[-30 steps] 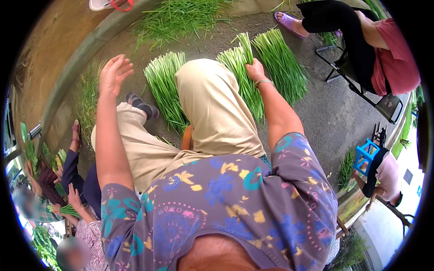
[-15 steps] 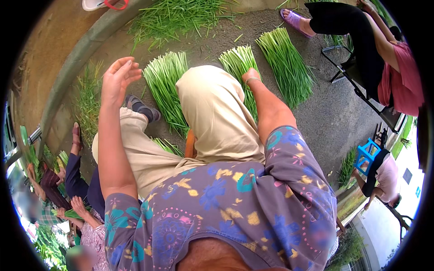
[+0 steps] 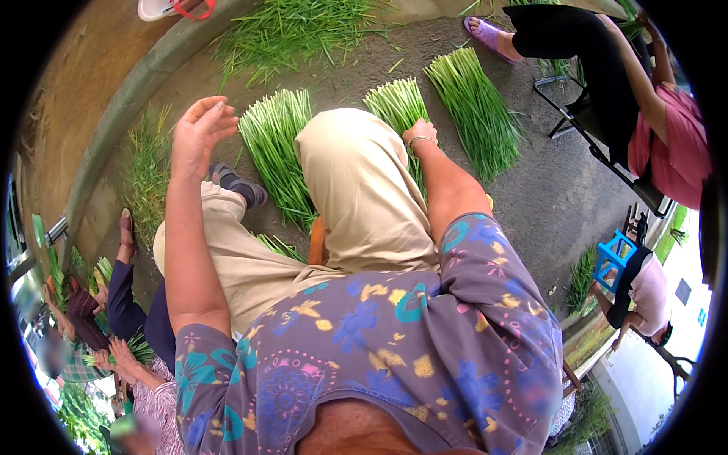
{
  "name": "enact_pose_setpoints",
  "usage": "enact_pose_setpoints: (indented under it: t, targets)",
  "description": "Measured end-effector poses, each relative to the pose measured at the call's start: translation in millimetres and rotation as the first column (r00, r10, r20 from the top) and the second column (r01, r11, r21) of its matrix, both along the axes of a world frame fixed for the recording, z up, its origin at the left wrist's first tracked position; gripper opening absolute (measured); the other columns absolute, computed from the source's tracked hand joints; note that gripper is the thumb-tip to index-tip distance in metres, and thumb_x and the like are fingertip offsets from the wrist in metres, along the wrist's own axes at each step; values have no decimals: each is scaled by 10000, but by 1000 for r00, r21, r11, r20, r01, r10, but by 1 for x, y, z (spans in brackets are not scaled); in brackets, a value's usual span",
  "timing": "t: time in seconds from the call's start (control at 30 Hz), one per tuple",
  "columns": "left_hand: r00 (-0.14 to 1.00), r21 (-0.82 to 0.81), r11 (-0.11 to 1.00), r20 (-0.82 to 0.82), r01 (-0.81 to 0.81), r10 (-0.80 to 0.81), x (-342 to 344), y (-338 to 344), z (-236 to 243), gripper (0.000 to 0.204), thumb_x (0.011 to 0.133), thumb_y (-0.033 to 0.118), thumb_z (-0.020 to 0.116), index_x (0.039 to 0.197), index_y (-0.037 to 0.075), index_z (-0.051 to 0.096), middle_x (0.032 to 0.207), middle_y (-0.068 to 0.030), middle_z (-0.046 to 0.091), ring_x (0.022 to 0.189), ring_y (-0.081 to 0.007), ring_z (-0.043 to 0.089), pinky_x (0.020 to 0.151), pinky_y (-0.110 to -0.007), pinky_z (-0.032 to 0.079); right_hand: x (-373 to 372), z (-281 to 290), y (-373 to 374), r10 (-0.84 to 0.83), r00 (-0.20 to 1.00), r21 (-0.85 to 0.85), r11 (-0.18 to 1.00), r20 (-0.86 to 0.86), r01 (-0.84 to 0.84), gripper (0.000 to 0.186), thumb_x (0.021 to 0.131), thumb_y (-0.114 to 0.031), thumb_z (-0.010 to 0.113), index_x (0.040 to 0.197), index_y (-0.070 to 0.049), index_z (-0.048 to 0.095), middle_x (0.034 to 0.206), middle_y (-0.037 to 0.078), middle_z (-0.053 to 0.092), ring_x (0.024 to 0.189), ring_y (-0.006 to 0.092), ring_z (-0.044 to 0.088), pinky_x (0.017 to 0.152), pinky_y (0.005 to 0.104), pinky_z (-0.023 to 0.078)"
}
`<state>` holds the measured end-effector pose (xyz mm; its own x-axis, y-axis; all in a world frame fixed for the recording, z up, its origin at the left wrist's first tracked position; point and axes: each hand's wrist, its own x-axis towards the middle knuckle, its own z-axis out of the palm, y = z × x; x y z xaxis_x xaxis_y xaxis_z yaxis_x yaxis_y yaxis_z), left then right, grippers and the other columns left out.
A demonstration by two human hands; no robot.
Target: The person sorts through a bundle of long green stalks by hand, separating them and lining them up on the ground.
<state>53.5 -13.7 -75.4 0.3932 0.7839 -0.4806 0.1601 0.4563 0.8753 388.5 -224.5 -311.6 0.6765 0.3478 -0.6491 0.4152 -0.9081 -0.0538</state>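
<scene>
Three rows of garlic chives, long green leaves with pale stem ends, lie on the grey ground around my knee: a left row [image 3: 274,144], a middle row [image 3: 396,97] and a right row [image 3: 478,114]. My right hand [image 3: 422,133], with a bracelet at the wrist, is closed on the right side of the middle row. Its fingertips are partly hidden among the leaves. My left hand [image 3: 203,130] is raised beside the left row, fingers loosely bent and apart, holding nothing. My beige-trousered knee [image 3: 353,167] covers part of the middle row.
Loose green leaves [image 3: 296,34] lie at the far side by a curved concrete kerb [image 3: 114,121]. On the right, a person in pink [image 3: 675,144] sits on a folding chair; farther back another bends near a blue stool [image 3: 613,259]. People on the left handle green bunches.
My right hand has slid slightly nearer to me along the middle row, and its wrist has turned a little. My left hand stays raised in nearly the same place.
</scene>
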Motion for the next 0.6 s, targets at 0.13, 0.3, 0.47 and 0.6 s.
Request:
enact_pose_setpoints:
  t: [0.13,0.3,0.47,0.6]
  targets:
    - [1000,10,1000,-23,-8,9,4,-2,5,229,855,148,578,1041,15,567,920,-86,616,823,-184,619,730,-309,509,12,6,3,13,1000,63,998,1,-13,410,741,-215,571,1118,-57,558,1224,165,486,1146,304,458,939,381,403]
    - [1000,23,1000,13,9,-9,2,-1,9,245,867,150,559,1073,17,552,930,-86,613,833,-190,621,739,-321,510,45,-7,31,98,995,145,985,-11,-95,351,676,-236,627,971,-48,658,1037,183,620,949,299,599,842,352,466]
    - [1000,108,994,25,-9,6,-12,2,27,268,869,161,541,1090,9,545,978,-117,605,850,-209,619,767,-343,500,67,56,133,540,837,150,838,-89,-524,452,717,-388,627,1062,-96,631,1054,47,641,977,193,598,874,283,451]
    - [987,197,979,141,46,-75,1,26,49,263,862,170,563,1072,13,554,960,-106,615,850,-203,621,764,-337,503,87,122,213,495,860,325,838,-119,-438,486,702,-334,694,1111,-87,606,821,52,653,578,158,572,498,320,486]
